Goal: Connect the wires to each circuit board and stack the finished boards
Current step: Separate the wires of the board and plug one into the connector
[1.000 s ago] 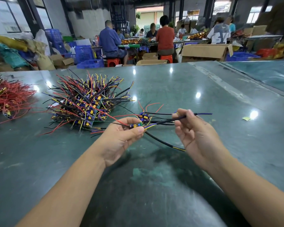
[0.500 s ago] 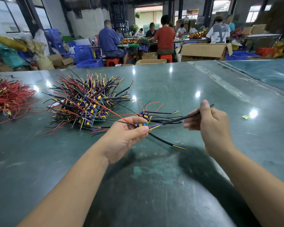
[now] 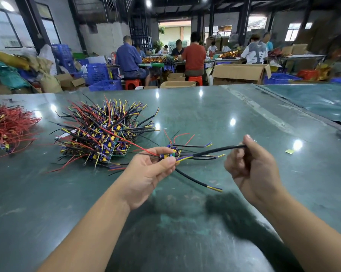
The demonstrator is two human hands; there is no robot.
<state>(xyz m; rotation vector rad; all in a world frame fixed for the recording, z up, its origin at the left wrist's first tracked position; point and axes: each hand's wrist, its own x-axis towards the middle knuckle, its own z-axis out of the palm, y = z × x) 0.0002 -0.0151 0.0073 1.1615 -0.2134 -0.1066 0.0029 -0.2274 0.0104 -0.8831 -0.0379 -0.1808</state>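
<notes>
While the small green circuit board (image 3: 168, 155) is pinched by the left hand (image 3: 146, 173), the limp black sheathed wire (image 3: 218, 151), best taken near its tip, is clamped in the right hand (image 3: 252, 169).

We cannot make out the circuit board (image 3: 168, 155): our left hand (image 3: 148, 174) covers most of it. The red wire bundle (image 3: 7, 127) at far left is cut off.
</notes>
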